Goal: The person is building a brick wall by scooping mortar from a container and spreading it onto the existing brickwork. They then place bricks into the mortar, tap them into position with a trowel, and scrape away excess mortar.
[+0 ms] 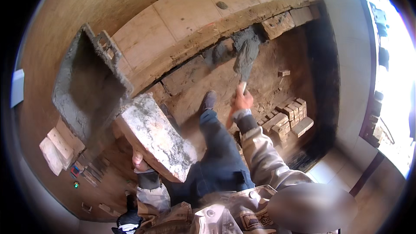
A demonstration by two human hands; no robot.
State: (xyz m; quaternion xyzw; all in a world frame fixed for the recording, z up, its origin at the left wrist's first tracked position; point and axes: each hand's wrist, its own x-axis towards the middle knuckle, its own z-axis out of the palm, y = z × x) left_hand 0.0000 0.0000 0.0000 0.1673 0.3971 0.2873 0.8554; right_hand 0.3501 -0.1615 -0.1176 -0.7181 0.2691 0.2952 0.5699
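My left hand (139, 160) grips a large brick (154, 134) with a white, crusted, mottled face, held low at the lower middle. My right hand (242, 99) is closed round the pale handle of a trowel (245, 60), whose blade is coated in grey mortar. The blade rests at a patch of wet mortar (243, 36) along the foot of a pale tiled ledge (182, 13), beside a brick (277, 24) set there. A mortar-crusted grey tub (91, 86) stands at the left, partly behind the held brick.
Stacked small bricks (288, 119) lie on the dirt floor at the right, and loose bricks (56, 149) beside the tub at the left. My legs (221, 156) and shoe are below me. A pale wall (346, 60) and bright opening (394, 73) are at the right.
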